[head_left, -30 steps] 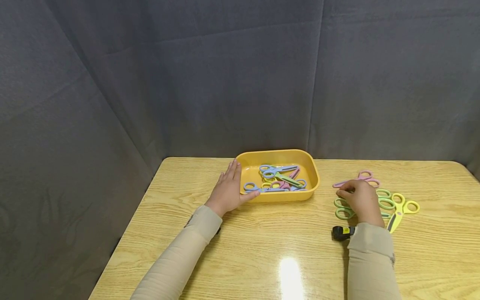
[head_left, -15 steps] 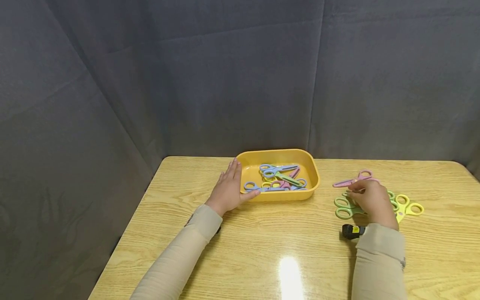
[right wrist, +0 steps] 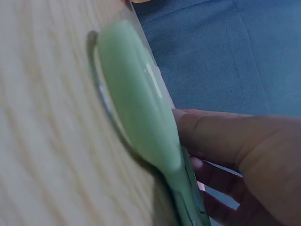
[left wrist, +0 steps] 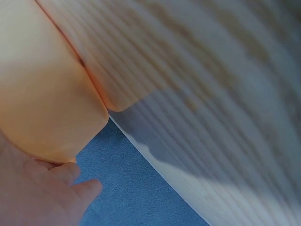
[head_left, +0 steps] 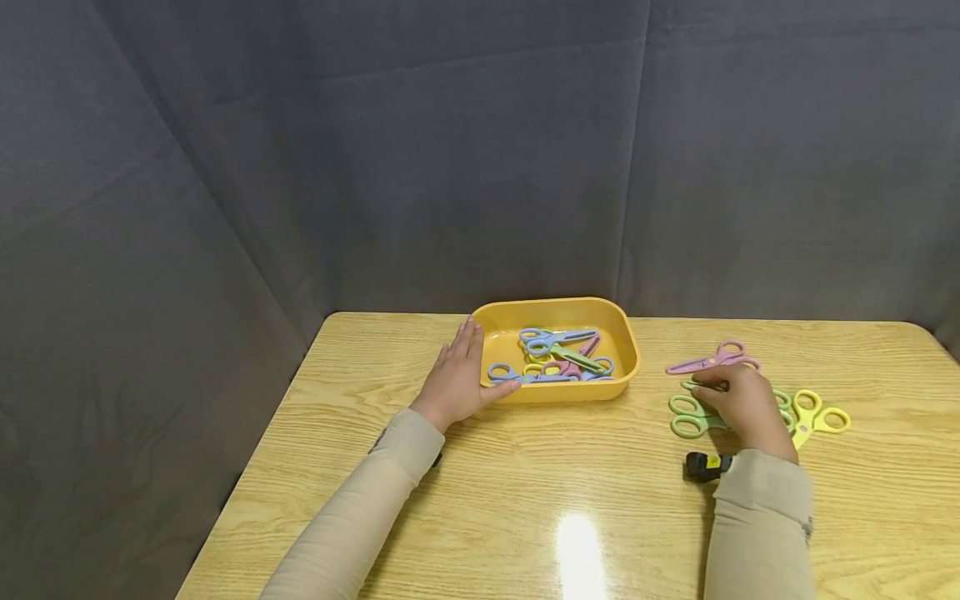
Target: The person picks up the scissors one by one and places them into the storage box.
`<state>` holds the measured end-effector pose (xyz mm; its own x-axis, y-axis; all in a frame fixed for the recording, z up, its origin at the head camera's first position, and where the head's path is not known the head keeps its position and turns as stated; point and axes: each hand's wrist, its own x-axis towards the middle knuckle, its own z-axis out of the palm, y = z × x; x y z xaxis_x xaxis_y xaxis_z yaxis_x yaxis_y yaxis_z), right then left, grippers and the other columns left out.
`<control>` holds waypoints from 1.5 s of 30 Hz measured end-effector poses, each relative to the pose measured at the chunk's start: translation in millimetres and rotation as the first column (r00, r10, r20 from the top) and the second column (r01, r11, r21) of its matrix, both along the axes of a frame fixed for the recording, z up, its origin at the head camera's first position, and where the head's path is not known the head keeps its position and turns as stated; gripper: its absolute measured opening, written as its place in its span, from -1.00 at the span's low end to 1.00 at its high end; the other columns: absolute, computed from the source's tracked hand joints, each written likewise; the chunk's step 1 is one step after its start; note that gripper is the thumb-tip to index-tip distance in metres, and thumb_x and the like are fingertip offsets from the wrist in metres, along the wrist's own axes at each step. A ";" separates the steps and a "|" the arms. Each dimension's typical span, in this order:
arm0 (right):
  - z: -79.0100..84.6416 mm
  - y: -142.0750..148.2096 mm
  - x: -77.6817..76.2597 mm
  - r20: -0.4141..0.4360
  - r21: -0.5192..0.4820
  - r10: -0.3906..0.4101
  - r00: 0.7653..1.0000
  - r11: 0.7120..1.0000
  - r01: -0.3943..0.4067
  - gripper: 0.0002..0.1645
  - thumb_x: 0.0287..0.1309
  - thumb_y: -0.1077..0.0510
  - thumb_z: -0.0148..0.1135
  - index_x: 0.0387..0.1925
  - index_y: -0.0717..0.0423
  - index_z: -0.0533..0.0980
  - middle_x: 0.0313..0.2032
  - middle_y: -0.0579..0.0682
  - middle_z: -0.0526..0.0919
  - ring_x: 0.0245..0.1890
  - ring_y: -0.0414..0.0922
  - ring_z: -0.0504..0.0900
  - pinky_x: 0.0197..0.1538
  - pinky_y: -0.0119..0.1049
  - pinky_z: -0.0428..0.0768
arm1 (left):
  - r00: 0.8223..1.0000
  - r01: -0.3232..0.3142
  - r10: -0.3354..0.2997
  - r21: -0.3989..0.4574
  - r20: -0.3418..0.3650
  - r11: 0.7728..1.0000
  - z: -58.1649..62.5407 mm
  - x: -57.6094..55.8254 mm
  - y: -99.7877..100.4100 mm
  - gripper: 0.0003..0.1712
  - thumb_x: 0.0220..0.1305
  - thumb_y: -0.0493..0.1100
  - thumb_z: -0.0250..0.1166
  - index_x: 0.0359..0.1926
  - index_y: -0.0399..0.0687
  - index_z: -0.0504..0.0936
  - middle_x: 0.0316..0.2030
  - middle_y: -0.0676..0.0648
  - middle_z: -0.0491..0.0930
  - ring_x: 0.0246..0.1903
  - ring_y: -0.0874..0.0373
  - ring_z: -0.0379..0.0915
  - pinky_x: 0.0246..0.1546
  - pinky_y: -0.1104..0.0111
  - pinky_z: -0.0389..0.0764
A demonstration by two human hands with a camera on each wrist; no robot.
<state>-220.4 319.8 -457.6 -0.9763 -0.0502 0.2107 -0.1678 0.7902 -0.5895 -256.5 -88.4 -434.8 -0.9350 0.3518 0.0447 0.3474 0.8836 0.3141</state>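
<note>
With straight fingers, the left hand [head_left: 453, 383] lies against the tray [head_left: 577, 395], seemingly best used to steady it. Right of the tray, the right hand [head_left: 746, 408] is over green scissors [head_left: 709, 419]; I cannot tell whether it pinches any. Lifting one pair straight up should avoid snags.
</note>
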 end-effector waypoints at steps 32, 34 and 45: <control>20.5 -21.0 1.8 -0.216 -0.089 -0.092 0.972 0.993 0.075 -0.68 0.46 0.32 0.07 0.13 0.44 0.50 0.00 0.43 0.50 -0.06 0.33 0.53 -0.05 0.25 0.51 | 1.000 -0.005 0.005 0.017 0.022 1.000 0.3 0.2 -0.1 0.33 0.25 0.56 0.11 0.60 -0.26 -0.22 0.61 -0.17 -0.39 0.59 -0.04 -0.42 0.53 0.01 -0.13; 24.0 -21.8 3.4 -0.210 -0.107 -0.112 0.971 0.990 0.091 -0.66 0.49 0.29 0.05 0.16 0.43 0.49 0.01 0.41 0.51 -0.04 0.33 0.54 -0.02 0.25 0.52 | 1.000 -0.008 0.007 0.016 0.028 1.000 0.3 0.0 0.2 0.33 0.25 0.56 0.11 0.60 -0.25 -0.23 0.60 -0.16 -0.40 0.59 -0.03 -0.43 0.53 0.02 -0.14; 30.3 -19.7 4.1 -0.224 -0.202 -0.228 0.948 0.962 0.184 -0.64 0.48 0.23 0.11 0.16 0.39 0.52 0.03 0.33 0.58 0.02 0.23 0.58 -0.03 -0.35 0.47 | 1.000 -0.011 0.010 0.028 0.016 1.000 -2.1 -1.0 -0.1 0.33 0.25 0.55 0.14 0.60 -0.27 -0.20 0.61 -0.19 -0.37 0.59 -0.04 -0.41 0.52 -0.01 -0.10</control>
<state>-216.3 300.1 -427.3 -0.8794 0.2058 0.4293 -0.1677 0.7100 -0.6839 -257.5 -88.5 -436.8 -0.9393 0.3408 0.0400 0.3331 0.8778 0.3441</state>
